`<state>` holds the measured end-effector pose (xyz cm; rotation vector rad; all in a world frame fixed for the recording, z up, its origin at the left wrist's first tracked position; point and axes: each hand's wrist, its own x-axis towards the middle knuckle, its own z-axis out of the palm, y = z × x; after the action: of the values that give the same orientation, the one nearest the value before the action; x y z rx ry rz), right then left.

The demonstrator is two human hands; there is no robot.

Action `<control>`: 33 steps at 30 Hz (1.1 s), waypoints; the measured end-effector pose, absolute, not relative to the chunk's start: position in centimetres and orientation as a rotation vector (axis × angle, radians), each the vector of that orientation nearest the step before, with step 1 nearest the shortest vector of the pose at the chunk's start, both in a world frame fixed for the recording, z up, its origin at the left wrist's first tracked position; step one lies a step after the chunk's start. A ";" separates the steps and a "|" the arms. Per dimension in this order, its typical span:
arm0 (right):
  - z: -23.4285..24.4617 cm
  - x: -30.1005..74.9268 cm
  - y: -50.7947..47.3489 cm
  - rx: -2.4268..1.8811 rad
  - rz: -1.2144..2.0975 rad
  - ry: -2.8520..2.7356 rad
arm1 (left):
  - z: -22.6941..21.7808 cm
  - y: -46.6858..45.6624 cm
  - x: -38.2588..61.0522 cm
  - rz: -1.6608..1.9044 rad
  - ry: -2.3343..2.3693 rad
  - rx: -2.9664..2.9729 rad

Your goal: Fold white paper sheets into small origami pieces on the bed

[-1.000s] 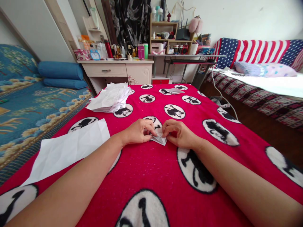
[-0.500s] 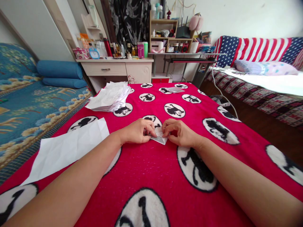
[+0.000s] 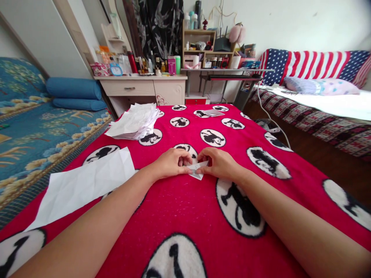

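Note:
Between my two hands is a small piece of folded white paper [image 3: 197, 171], its lower tip pointing toward me. My left hand [image 3: 173, 163] pinches its left side between thumb and curled fingers. On the opposite side, my right hand [image 3: 216, 163] grips the right part, thumb in front and fingers behind. Part of the paper is hidden by the fingers. Both hands rest low over the red blanket [image 3: 174, 204], which has white ovals with black figures. A creased white sheet [image 3: 87, 185] lies left of my left forearm.
A stack of loose papers [image 3: 135, 121] sits at the far left of the blanket. Farther back lies a small flat folded paper [image 3: 213, 112]. Behind stand a cream dresser [image 3: 139, 88] and a desk. Beds flank both sides, and a white cable [image 3: 269, 112] hangs at right.
Both hands have shifted their grip on the folded paper. My right thumb now lies across its front, and a pointed flap shows along its upper right. The view has tilted slightly.

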<state>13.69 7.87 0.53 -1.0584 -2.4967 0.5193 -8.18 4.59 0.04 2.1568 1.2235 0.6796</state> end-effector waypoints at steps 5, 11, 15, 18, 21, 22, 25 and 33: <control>0.2 13.4 7.5 -1.130 0.670 -2.368 | 0.1 4.6 -8.0 0.698 1.262 2.190; 0.3 12.8 7.0 -1.041 0.754 -2.010 | -0.3 4.7 -7.6 0.987 1.287 1.708; 0.4 12.7 7.0 -1.008 0.853 -1.980 | -0.7 5.1 -7.8 1.229 1.329 1.580; 0.4 12.7 7.1 -1.012 0.842 -2.009 | -0.9 5.3 -8.1 1.285 1.333 1.586; 0.3 12.6 7.2 -1.024 0.708 -2.021 | -1.2 5.5 -8.2 1.289 1.344 1.599; 0.3 12.6 7.2 -1.033 0.668 -2.017 | -1.3 5.6 -8.2 1.287 1.351 1.600; 0.3 12.6 7.4 -1.068 0.606 -2.013 | -1.3 5.6 -8.1 1.275 1.358 1.576; 0.2 12.6 7.4 -1.118 0.590 -2.017 | -0.4 5.2 -7.7 1.231 1.346 1.522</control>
<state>12.56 7.35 0.23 -1.1179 -2.0170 0.5904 -7.65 5.16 -0.38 1.5217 1.3460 1.2309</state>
